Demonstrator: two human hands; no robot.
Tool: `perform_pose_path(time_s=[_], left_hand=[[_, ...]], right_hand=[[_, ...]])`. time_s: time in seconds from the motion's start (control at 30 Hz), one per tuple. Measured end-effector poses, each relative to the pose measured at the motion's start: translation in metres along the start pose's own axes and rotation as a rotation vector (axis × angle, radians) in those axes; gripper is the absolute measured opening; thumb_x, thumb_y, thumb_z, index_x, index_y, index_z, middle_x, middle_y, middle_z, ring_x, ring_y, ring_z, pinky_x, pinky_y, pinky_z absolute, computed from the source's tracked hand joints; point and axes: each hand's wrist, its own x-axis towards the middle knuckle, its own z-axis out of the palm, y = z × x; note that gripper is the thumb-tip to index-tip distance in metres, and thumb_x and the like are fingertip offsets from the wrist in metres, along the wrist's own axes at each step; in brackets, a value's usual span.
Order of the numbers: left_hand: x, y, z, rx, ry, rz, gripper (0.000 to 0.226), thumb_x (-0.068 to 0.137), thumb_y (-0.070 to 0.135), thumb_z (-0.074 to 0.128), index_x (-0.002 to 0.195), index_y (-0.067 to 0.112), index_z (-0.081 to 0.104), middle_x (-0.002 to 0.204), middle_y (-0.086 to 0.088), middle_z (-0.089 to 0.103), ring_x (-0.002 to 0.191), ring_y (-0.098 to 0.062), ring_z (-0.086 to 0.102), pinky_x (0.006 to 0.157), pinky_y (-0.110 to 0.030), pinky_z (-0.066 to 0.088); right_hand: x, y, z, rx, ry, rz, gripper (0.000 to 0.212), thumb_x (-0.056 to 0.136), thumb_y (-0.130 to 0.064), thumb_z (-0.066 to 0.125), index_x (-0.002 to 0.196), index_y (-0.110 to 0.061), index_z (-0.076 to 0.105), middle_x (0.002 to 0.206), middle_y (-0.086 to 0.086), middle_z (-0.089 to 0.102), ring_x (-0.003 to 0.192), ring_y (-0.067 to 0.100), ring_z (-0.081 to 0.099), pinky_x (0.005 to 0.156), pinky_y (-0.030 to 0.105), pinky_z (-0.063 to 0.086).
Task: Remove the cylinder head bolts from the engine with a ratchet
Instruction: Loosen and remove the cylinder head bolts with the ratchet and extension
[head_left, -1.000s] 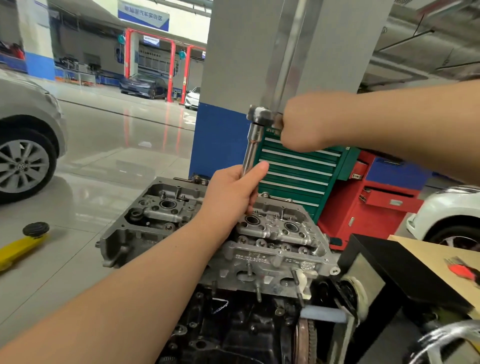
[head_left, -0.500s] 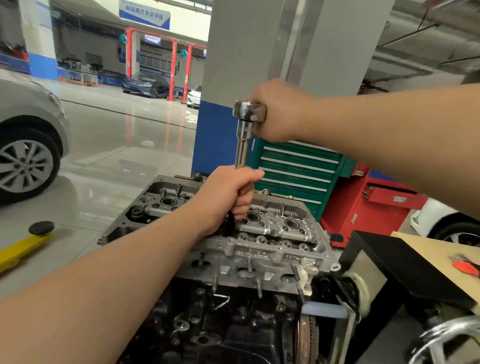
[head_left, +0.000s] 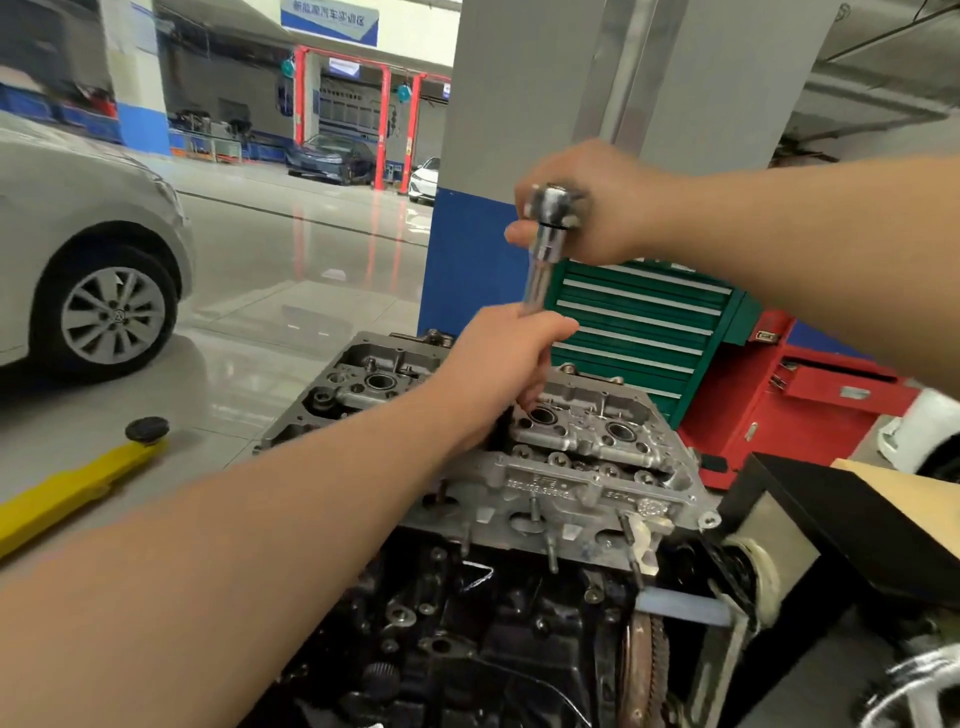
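Note:
A bare aluminium cylinder head (head_left: 582, 457) sits on the dark engine block (head_left: 467, 623) in the middle of the view. A chrome ratchet (head_left: 553, 208) with a long extension bar (head_left: 537, 283) stands nearly upright over the head's middle. My left hand (head_left: 501, 369) is wrapped around the lower part of the extension bar, just above the head. My right hand (head_left: 597, 202) grips the ratchet's handle right behind its head; the handle itself is hidden. The bolt under the bar is hidden by my left hand.
A green drawer tool cabinet (head_left: 634, 322) and a red one (head_left: 810, 395) stand behind the engine. A grey and blue pillar (head_left: 545, 130) rises behind them. A black stand (head_left: 841, 519) is at the right. A yellow lift arm (head_left: 72, 493) and a silver car (head_left: 78, 249) are at the left.
My right hand has swung the ratchet handle leftward and towards me, so the ratchet head now faces the camera. My left hand stays on the extension bar.

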Motion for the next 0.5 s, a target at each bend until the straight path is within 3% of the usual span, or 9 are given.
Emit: perform_pose_path(time_s=[0.1, 0.17, 0.27, 0.37, 0.43, 0.5], left_hand=[[0.006, 0.02, -0.004, 0.039, 0.134, 0.055, 0.017, 0.091, 0.034, 0.065, 0.09, 0.018, 0.058, 0.058, 0.0, 0.062, 0.049, -0.015, 0.057, 0.047, -0.025, 0.046], [0.013, 0.03, 0.003, 0.048, 0.143, 0.065, 0.025, 0.082, 0.04, 0.064, 0.097, 0.021, 0.058, 0.07, -0.001, 0.064, 0.059, -0.016, 0.059, 0.055, -0.029, 0.049], [0.012, 0.032, 0.012, 0.132, 0.075, 0.069, 0.014, 0.089, 0.029, 0.066, 0.085, 0.026, 0.053, 0.071, 0.005, 0.052, 0.062, -0.015, 0.047, 0.064, -0.036, 0.04], [0.011, 0.028, 0.002, -0.041, -0.057, 0.044, 0.029, 0.088, 0.017, 0.06, 0.065, 0.028, 0.045, 0.052, 0.008, 0.035, 0.045, -0.012, 0.029, 0.05, -0.028, 0.032], [0.011, 0.03, -0.004, -0.064, -0.171, 0.032, 0.034, 0.081, 0.02, 0.058, 0.053, 0.029, 0.041, 0.049, 0.008, 0.031, 0.043, -0.013, 0.024, 0.045, -0.024, 0.031], [0.014, 0.031, -0.009, -0.043, -0.205, 0.016, 0.038, 0.081, 0.026, 0.059, 0.05, 0.027, 0.037, 0.048, 0.007, 0.028, 0.042, -0.015, 0.023, 0.046, -0.025, 0.033]], right_hand=[[-0.003, 0.003, -0.005, -0.205, -0.047, 0.235, 0.026, 0.089, -0.029, 0.06, 0.069, -0.013, 0.059, 0.064, 0.008, 0.057, 0.058, 0.029, 0.057, 0.052, 0.03, 0.044], [-0.019, 0.009, -0.008, -0.352, -0.129, 0.32, 0.029, 0.09, -0.032, 0.055, 0.068, -0.014, 0.058, 0.066, 0.008, 0.057, 0.057, 0.026, 0.055, 0.052, 0.029, 0.042], [-0.032, 0.011, -0.013, -0.401, -0.185, 0.356, 0.033, 0.093, -0.035, 0.054, 0.069, -0.013, 0.058, 0.067, 0.008, 0.057, 0.057, 0.025, 0.054, 0.05, 0.027, 0.036], [-0.025, 0.012, -0.013, -0.298, -0.095, 0.265, 0.039, 0.094, -0.043, 0.059, 0.067, -0.015, 0.055, 0.064, 0.008, 0.054, 0.055, 0.027, 0.051, 0.049, 0.03, 0.037], [-0.016, 0.006, -0.011, -0.138, -0.063, 0.098, 0.042, 0.094, -0.039, 0.064, 0.064, -0.012, 0.052, 0.06, 0.011, 0.052, 0.058, 0.035, 0.05, 0.055, 0.04, 0.046], [-0.005, -0.001, -0.007, -0.081, -0.053, 0.043, 0.036, 0.094, -0.031, 0.066, 0.068, -0.01, 0.054, 0.063, 0.012, 0.052, 0.065, 0.037, 0.051, 0.059, 0.04, 0.047]])
